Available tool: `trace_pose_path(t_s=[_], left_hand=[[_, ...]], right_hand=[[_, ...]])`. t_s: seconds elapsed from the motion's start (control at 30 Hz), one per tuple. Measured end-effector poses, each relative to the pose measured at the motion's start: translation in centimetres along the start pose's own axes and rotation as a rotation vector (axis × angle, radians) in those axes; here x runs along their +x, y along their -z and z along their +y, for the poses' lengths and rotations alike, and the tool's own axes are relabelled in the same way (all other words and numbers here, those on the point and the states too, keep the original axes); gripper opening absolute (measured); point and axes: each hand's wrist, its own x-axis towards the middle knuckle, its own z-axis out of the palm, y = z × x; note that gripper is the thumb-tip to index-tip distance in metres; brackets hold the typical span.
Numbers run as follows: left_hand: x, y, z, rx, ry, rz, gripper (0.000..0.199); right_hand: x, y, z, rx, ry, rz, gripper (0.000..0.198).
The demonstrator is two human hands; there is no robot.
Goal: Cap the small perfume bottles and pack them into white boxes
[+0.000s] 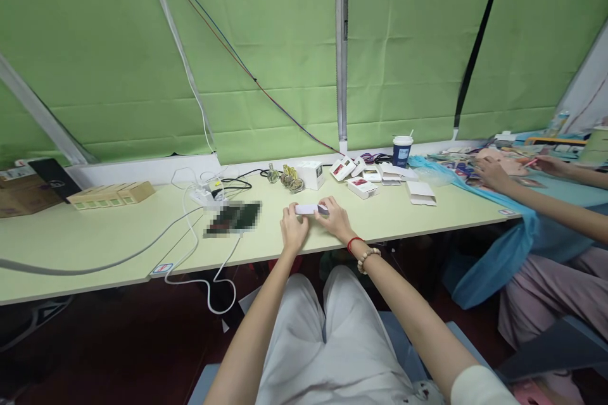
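Note:
Both my hands hold a small flat white box just above the pale table. My left hand grips its left end with the fingers curled around it. My right hand pinches the right end, where a dark part shows; red cord and bead bracelets circle that wrist. Behind the box lie several small white boxes with red pictures, a white cube-shaped box and some gold metal pieces.
A blue paper cup stands at the back. A dark blurred object, a power strip and white cables lie to the left, cardboard boxes farther left. Another person's arms work at the right over a blue cloth.

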Motion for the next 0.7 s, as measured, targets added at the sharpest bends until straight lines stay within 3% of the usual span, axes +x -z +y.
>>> trace_pose_path(t_s=[0.23,0.43,0.7], left_hand=[[0.19,0.21,-0.41,-0.177,0.112,0.137,0.037],[0.1,0.27,-0.54,-0.259,0.181,0.063,0.058],[0.34,-0.15,-0.81,-0.199,0.247,-0.052,0.068]], right_hand=[[-0.05,0.37,-0.17,0.018,0.085,-0.09,0.038],[0.09,-0.07,0.13,-0.039,0.049,-0.09,0.036],[0.27,-0.6,0.35,-0.167,0.011,-0.196,0.019]])
